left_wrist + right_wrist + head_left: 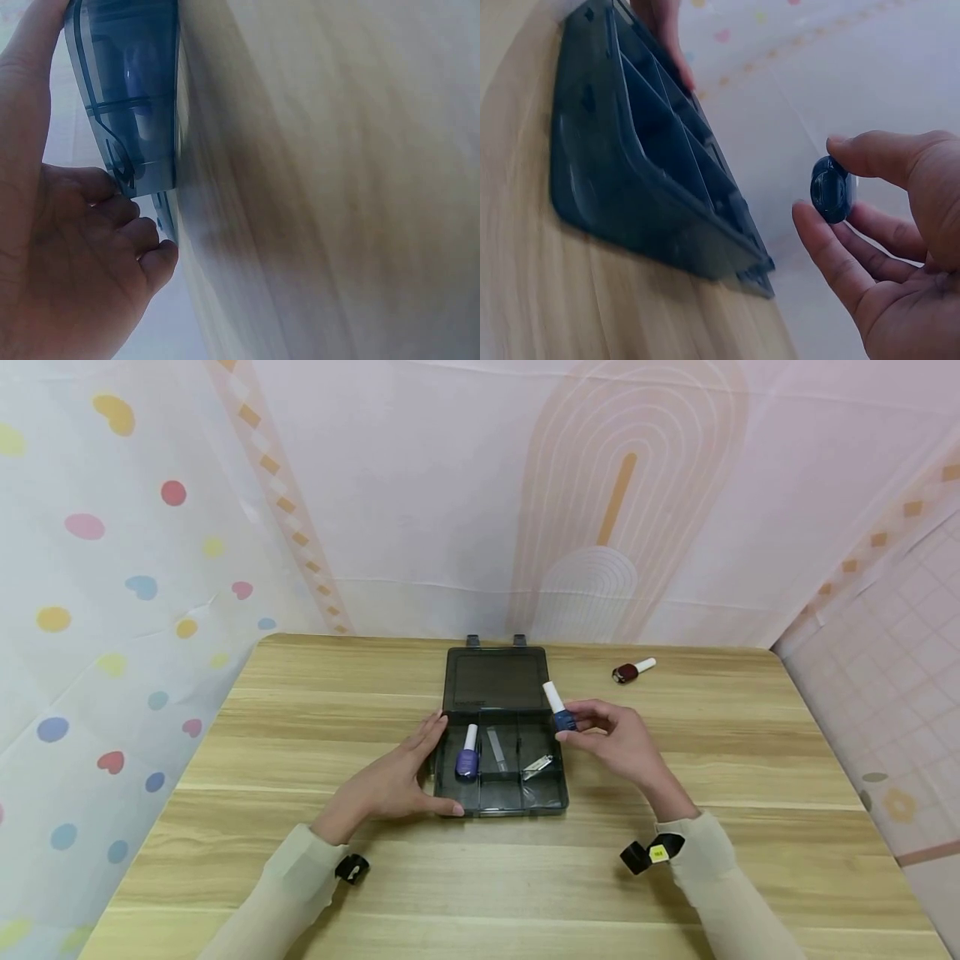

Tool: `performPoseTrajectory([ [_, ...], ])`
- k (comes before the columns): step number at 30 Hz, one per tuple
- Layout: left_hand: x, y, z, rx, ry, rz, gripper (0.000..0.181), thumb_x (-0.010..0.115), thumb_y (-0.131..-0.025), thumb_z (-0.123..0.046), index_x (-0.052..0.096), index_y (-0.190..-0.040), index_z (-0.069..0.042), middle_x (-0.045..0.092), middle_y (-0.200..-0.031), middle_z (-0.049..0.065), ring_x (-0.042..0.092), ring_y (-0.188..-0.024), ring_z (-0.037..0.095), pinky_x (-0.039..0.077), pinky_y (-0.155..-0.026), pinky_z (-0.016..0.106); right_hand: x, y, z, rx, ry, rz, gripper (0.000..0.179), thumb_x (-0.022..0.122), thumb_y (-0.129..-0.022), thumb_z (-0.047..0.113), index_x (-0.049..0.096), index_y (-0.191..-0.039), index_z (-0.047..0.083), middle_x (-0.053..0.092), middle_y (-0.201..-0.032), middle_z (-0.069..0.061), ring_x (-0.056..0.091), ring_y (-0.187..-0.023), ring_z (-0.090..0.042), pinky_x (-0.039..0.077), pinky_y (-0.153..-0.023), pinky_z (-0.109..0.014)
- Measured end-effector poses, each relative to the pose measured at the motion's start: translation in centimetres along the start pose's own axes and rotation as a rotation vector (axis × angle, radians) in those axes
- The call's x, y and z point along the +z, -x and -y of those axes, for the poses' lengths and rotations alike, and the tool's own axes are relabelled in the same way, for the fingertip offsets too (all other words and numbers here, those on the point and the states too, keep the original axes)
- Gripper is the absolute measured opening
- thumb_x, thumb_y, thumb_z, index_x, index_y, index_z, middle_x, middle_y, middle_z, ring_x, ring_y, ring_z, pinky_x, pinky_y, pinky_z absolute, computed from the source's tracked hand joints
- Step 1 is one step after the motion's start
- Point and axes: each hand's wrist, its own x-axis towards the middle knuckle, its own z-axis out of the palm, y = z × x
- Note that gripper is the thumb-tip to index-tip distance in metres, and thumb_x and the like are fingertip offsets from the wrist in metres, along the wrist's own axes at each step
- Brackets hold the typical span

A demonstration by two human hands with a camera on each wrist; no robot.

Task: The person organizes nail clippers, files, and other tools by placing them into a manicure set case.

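A dark translucent compartment box point(502, 812) lies on the table with its lid point(497, 677) opened back. My left hand point(390, 781) grips its left side, thumb at the front corner and fingers at the rear one. A dark blue nail polish bottle point(564, 722) with a white cap is pinched in my right hand point(618, 742), over the box's right rear edge; in the right wrist view its base point(829, 193) faces the camera. Inside the box, a purple nail polish bottle point(467, 763) is on the left, a clear strip point(497, 749) in the middle, and a nail clipper point(537, 767) on the right.
A dark red nail polish bottle point(625, 673) with a white cap lies on its side at the back right of the wooden table point(720, 760). Behind the table hangs a patterned cloth point(420, 493). A small clear packet point(536, 795) lies in the front right compartment.
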Motion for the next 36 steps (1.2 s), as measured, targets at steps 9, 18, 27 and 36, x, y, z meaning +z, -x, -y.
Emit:
performPoseTrajectory([
  [9,-0.1,0.1,0.0,-0.012,-0.001,0.008,0.141,0.066,-0.062,-0.093,-0.003,-0.167,-0.028,-0.008,-0.175,-0.003,0.016,-0.160,0.031,0.036,-0.120,0.057,2.7,0.0,1.1,-0.047,0.006,0.063,0.037,0.084,-0.087,0.026,0.073,-0.121,0.015,0.075,-0.104,-0.008,0.069,-0.096,-0.019,0.058,-0.076,-0.028],
  [18,-0.1,0.1,-0.2,-0.015,0.004,0.009,0.141,0.069,-0.064,-0.090,-0.003,-0.167,-0.026,-0.008,-0.175,-0.002,0.013,-0.160,0.031,0.034,-0.121,0.058,5.1,-0.4,1.6,-0.093,-0.025,0.075,0.019,0.074,-0.095,0.014,0.074,-0.111,0.003,0.077,-0.098,-0.009,0.071,-0.083,-0.016,0.061,-0.076,-0.035],
  [27,0.0,-0.1,-0.6,-0.026,0.013,0.023,0.139,0.075,-0.067,-0.083,-0.003,-0.167,-0.026,-0.009,-0.175,-0.003,0.012,-0.161,0.030,0.033,-0.122,0.058,5.3,-0.4,1.7,-0.147,0.062,0.085,0.024,0.075,-0.094,0.016,0.073,-0.116,0.005,0.075,-0.101,-0.007,0.071,-0.085,-0.015,0.059,-0.076,-0.026],
  [36,0.2,-0.2,-0.5,-0.019,0.025,0.015,0.140,0.074,-0.066,-0.085,-0.003,-0.167,-0.027,-0.009,-0.175,-0.004,0.012,-0.161,0.029,0.034,-0.122,0.057,5.2,-0.9,1.3,-0.256,0.337,0.112,0.037,0.077,-0.094,0.021,0.070,-0.127,0.007,0.070,-0.116,-0.010,0.069,-0.098,-0.022,0.059,-0.087,-0.039],
])
